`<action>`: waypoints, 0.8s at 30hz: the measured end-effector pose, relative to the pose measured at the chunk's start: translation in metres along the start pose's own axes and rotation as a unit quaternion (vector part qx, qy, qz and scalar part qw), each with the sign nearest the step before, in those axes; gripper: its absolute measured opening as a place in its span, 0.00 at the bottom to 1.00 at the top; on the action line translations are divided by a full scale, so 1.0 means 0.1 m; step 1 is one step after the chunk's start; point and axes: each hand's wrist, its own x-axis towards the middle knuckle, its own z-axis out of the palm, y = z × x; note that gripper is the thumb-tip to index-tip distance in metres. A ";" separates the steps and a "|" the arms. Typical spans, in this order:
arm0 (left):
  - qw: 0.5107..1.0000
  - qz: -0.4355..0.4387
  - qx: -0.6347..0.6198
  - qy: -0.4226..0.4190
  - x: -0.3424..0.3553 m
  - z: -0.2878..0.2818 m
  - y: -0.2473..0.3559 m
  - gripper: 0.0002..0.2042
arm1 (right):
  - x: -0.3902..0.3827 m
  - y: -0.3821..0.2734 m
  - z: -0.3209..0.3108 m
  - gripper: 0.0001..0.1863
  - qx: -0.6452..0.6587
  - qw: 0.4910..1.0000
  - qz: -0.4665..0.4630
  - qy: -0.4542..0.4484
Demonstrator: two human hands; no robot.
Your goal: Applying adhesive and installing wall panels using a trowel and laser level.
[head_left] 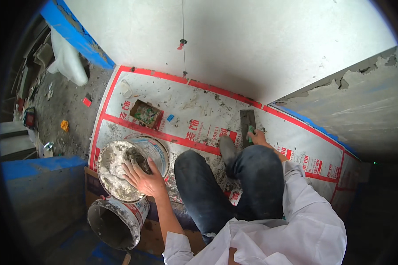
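Note:
My left hand (142, 177) is spread, fingers stretched out, over the mortar-crusted top of a white bucket (157, 148). A grey lump of mortar (137, 158) lies by its fingertips; whether the palm touches the top I cannot tell. My right hand (258, 138) is closed around the green handle of a trowel (247, 119). The trowel's flat, grey-smeared blade points away from me, low over the floor sheet beside my right shoe. Part of the handle is hidden by my fingers.
Printed white floor sheeting (181, 110) with red tape is strewn with crumbs. An open box (146, 113) of small green pieces stands on it. A second dirty bucket (115, 223) lies near left. White wall panels (252, 39) rise ahead, and a red-knobbed line (181, 45) hangs there.

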 end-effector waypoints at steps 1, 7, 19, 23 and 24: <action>1.000 -0.006 -0.003 -0.004 -0.05 -0.06 0.08 0.24 | -0.02 0.12 -0.18 0.31 -0.008 1.000 0.000 0.000; 0.910 0.056 -0.384 -0.145 -0.05 0.10 0.98 0.12 | -0.17 0.10 0.02 0.36 0.111 0.992 0.046 0.029; 0.897 -0.111 -0.375 -0.205 0.52 4.12 2.60 0.08 | 0.13 0.34 0.04 0.27 -0.013 0.995 0.096 -0.027; 0.929 -0.136 -0.304 -0.161 0.72 4.82 2.80 0.08 | -0.01 0.01 0.18 0.23 0.007 0.989 0.143 -0.025; 0.936 -0.144 -0.298 -0.120 0.78 4.92 2.95 0.06 | 0.03 0.08 0.14 0.21 -0.009 0.991 0.135 -0.006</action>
